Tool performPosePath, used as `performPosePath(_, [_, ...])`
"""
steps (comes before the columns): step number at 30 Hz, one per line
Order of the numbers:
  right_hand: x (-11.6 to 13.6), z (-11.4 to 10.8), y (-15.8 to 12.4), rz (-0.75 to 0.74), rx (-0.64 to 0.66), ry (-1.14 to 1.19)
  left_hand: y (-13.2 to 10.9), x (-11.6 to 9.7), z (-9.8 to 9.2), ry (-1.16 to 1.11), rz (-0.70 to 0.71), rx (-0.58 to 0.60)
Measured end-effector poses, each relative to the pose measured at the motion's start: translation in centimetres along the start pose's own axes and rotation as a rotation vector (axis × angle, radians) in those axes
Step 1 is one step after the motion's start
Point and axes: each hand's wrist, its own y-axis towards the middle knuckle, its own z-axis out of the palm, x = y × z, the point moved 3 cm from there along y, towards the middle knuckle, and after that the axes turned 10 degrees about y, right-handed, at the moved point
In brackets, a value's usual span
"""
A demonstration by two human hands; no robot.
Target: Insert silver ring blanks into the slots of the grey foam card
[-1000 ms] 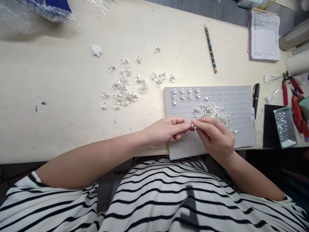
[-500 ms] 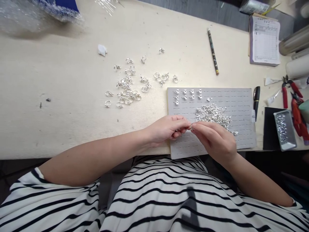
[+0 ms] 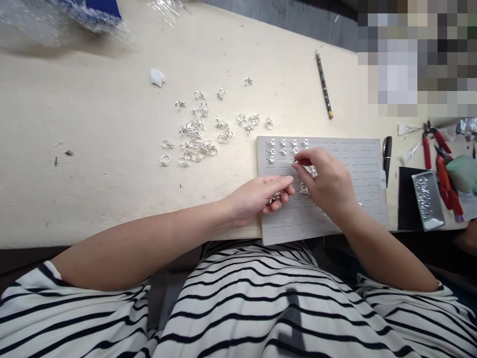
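Note:
A grey slotted foam board (image 3: 357, 164) lies at the table's near edge, with a few silver rings (image 3: 283, 146) set in its top-left slots. My right hand (image 3: 326, 181) reaches over the board and pinches a silver ring (image 3: 295, 161) at the third row of slots; it covers most of a heap of loose rings (image 3: 311, 171). My left hand (image 3: 257, 199) rests on the board's left edge, fingers curled around a few silver rings (image 3: 275, 196). Several more loose rings (image 3: 201, 132) are scattered on the table to the left of the board.
A pencil (image 3: 324, 84) lies beyond the board. A black pen (image 3: 386, 153), red-handled pliers (image 3: 434, 146) and a metal tray of small parts (image 3: 428, 199) sit to the right. A crumpled white scrap (image 3: 157, 77) and plastic wrapping (image 3: 55, 20) are at the far left.
My right hand has left my left hand and moved up and forward with a ring to the board's third row. My left hand stays put, still holding rings.

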Motion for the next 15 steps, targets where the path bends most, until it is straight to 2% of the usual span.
performPosePath(6, [-0.2, 1.8, 0.7, 0.026, 0.095, -0.022, -0.1, -0.2, 0.1, 0.015, -0.005, 0.008])
performPosePath(15, [0.0, 1.5, 0.9, -0.034, 0.065, -0.015, -0.2, -0.2, 0.1, 0.022, -0.010, 0.021])
